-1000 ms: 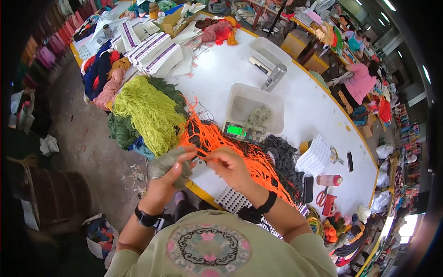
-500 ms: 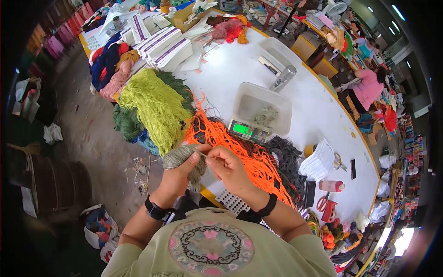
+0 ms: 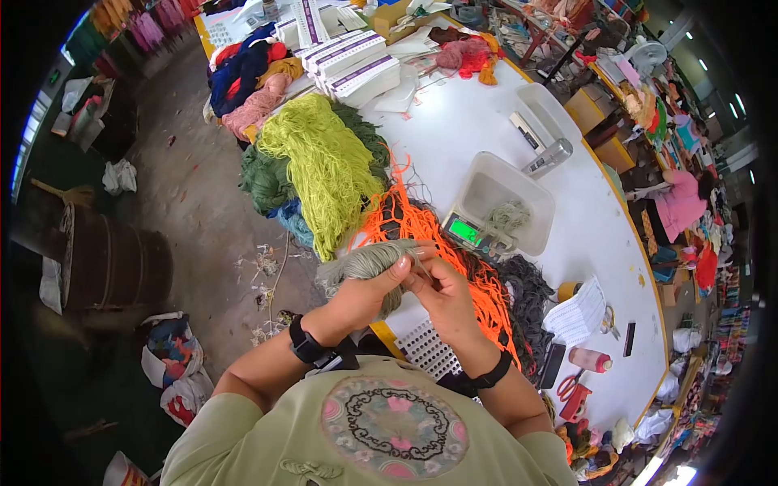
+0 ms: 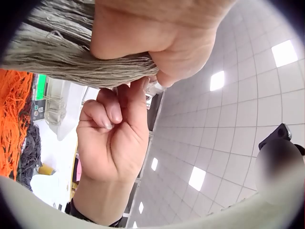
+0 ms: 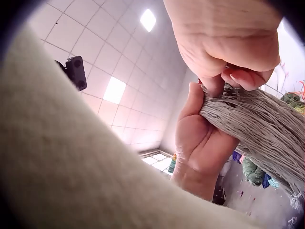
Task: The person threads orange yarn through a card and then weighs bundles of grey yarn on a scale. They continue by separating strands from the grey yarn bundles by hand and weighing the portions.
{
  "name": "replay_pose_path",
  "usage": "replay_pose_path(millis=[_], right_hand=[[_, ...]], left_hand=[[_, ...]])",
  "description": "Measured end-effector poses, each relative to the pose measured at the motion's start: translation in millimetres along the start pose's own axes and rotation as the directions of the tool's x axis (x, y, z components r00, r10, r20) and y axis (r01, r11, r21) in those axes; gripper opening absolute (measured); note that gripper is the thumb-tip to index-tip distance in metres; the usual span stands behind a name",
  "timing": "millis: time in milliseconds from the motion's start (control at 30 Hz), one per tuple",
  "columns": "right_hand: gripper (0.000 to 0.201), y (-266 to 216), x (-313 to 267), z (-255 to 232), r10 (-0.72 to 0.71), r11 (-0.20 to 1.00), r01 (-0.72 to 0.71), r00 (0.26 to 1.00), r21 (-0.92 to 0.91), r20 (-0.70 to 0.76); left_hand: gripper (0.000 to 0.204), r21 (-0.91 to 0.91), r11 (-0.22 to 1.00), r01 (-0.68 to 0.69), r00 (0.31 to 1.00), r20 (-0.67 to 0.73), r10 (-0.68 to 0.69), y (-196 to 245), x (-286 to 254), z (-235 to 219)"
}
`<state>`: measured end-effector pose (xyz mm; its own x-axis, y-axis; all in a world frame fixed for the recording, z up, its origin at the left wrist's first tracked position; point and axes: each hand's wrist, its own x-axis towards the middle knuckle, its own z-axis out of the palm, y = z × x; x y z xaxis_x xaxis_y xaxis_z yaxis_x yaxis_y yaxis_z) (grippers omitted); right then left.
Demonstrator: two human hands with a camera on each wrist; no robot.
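A hank of grey yarn (image 3: 352, 269) lies across my left hand (image 3: 363, 301), whose fingers and thumb grip it near one end. Its loose length hangs away to the left in the head view. My right hand (image 3: 455, 312) meets the left at the gripped end, with curled fingertips pinching strands there. In the right wrist view the fingers of my right hand (image 5: 228, 43) dig into the top of the hank (image 5: 262, 119). From the left wrist, the right hand (image 4: 114, 138) shows below the yarn (image 4: 71, 67), its fingertips partly hidden behind the strands.
Below the hands lie orange yarn (image 3: 486, 304), dark grey yarn (image 3: 527, 283) and lime yarn (image 3: 320, 162). A plastic tub (image 3: 531, 182) holding some grey yarn sits on a lit scale (image 3: 464, 232). Red scissors (image 3: 570, 385) and a thread cone (image 3: 590, 360) are at right.
Both hands have shifted right in the head view with the grey hank. The right hand has moved from apart from the left to its fingertips, and the head view has turned.
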<state>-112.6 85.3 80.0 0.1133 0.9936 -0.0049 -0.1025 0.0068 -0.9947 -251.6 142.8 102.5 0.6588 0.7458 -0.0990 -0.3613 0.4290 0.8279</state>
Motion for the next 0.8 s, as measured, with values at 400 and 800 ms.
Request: replay_pose_path(millis=[400, 800], right_hand=[[0.004, -25, 3, -5, 0.118, 0.984, -0.129, 0.989, 0.125, 0.092], [0.012, -114, 57, -173, -0.182, 0.825, 0.236, 0.971, 0.513, -0.154]], left_hand=[[0.026, -0.063, 0.998, -0.015, 1.0, -0.027, 0.013, 8, 1, -13], [0.03, -0.377, 0.9, -0.219, 0.822, -0.569, -0.038, 44, -100, -176]])
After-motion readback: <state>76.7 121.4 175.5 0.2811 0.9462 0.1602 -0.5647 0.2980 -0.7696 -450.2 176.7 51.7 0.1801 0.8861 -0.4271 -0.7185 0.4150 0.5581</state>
